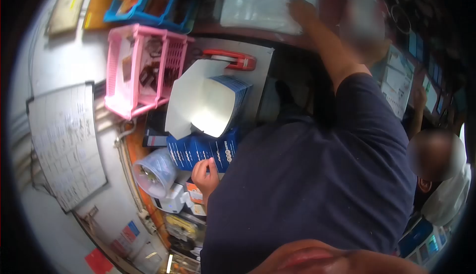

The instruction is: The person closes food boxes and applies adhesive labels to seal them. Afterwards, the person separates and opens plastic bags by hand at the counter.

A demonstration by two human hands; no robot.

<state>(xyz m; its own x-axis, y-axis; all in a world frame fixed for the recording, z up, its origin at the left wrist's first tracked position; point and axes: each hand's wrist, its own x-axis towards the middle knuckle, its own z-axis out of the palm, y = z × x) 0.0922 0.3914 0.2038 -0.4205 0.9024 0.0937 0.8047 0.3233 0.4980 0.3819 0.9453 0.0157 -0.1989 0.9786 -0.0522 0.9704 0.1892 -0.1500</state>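
My left hand (205,176) is at the lower edge of a dark blue printed sheet (198,151). Its fingers are curled in with the thumb raised; whether they grip the sheet's edge or something small is hidden. Next to the blue sheet stands a curved stack of cards (213,108), white on the inner face, with blue edges. A wide white sheet (181,98) leans out from that stack. My right hand (301,10) reaches far across to a pale, plastic-looking flat pack (253,1), fingers apart over its near side.
A red stapler (233,59) lies beside a pink basket rack (134,70); a blue rack (148,6) stands farther off. A clear plastic tub (154,172) and small boxes (171,199) are near my left hand. Another person (441,175) is at the right. A paper board (67,140) hangs on the wall.
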